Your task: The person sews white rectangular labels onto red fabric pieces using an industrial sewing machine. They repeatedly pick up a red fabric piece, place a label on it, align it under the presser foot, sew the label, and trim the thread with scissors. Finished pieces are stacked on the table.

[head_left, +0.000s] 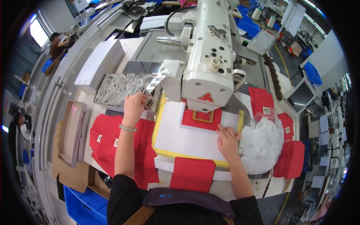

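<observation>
Around the middle of the view, a white sewing machine is seen at twelve o'clock, and a red fabric piece is set beneath its head under a small yellowish frame. At ten o'clock, folded grey-white strips are packed; near them, the left hand is curled beside a white strip, its grip partly hidden. At four o'clock, the right hand is spread over a white board. Red pieces are heaped at eight o'clock.

My feed showed black short sleeves, a beaded bracelet by the left hand, a blue-marked dark purple band and brown straps.
</observation>
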The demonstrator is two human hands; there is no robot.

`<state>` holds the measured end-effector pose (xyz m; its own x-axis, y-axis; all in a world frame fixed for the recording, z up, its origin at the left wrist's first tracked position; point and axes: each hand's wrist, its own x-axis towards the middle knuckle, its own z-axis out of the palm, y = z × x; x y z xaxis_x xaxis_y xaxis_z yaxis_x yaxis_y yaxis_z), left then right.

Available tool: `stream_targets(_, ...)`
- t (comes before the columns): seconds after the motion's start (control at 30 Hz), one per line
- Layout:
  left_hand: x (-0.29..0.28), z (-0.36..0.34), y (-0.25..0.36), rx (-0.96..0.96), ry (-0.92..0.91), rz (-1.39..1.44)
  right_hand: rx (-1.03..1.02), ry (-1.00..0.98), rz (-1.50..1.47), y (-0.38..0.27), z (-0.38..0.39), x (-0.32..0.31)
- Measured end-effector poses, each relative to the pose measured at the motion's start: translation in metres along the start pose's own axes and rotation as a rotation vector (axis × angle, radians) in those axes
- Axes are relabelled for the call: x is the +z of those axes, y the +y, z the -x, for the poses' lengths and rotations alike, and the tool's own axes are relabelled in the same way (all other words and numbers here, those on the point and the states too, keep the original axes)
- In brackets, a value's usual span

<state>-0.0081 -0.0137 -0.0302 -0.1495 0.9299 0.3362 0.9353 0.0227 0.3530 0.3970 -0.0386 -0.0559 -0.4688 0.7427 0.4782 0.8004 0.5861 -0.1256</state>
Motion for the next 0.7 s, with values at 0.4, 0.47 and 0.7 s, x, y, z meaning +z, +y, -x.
stream_targets(0.4, -0.002, -0.004, 0.017, -0.108, -0.089, 0.103, 0.007, -0.009, -0.006, 0.0, 0.0, -0.002)
stream_targets(0.47, 0.002, -0.002, 0.013, -0.09, -0.018, 0.12, 0.007, -0.009, -0.012, 0.0, 0.0, -0.002)
stream_targets(0.7, -0.03, -0.005, 0.017, -0.029, 0.132, 0.015, 0.022, 0.009, -0.033, -0.001, -0.001, -0.003)
